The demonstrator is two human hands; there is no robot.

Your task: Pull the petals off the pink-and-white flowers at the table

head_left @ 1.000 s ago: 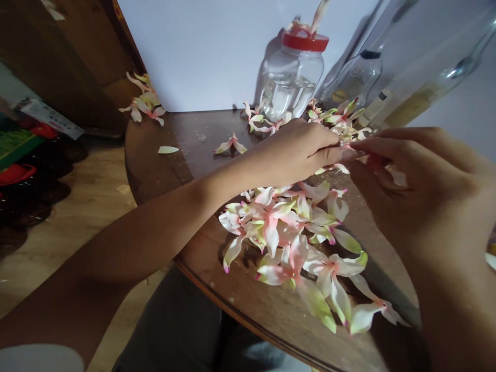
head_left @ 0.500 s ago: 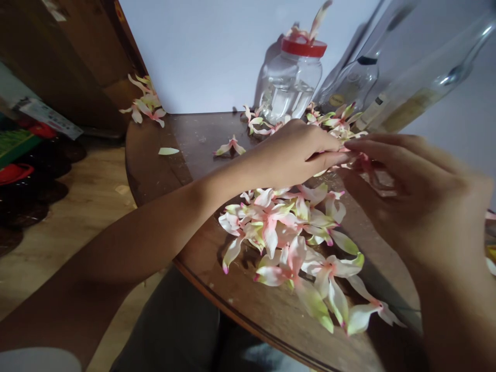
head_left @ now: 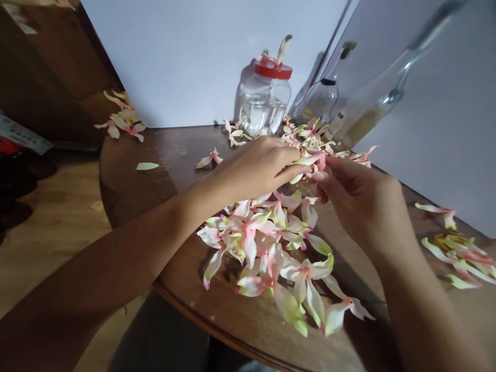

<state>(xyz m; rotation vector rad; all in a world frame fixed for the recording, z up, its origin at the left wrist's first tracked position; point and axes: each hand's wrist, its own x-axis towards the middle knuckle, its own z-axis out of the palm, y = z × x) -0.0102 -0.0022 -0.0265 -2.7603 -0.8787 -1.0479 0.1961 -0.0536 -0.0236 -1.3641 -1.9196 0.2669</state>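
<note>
Your left hand (head_left: 271, 168) and right hand (head_left: 358, 199) meet above the brown table (head_left: 135, 194), with a pink-and-white flower piece (head_left: 318, 159) between their fingertips. Your left thumb and fingers are drawn together on its pale petal side, while your right thumb and forefinger pinch near its pink part; the fingers overlap there, so exactly where each one grips is hard to tell. Just below your hands, nearer to you, lies a loose flower heap (head_left: 251, 230), its petals tipped green and magenta. Beyond your fingers, more blossoms (head_left: 312, 129) lie beside a clear jar (head_left: 263, 108) with a red lid (head_left: 272, 70), and two glass bottles stand near them. To the left of the jar you have a single flower (head_left: 210, 159) and, farther left, a lone petal (head_left: 148, 166). Another flower cluster (head_left: 459, 258) lies right of your right forearm.
</note>
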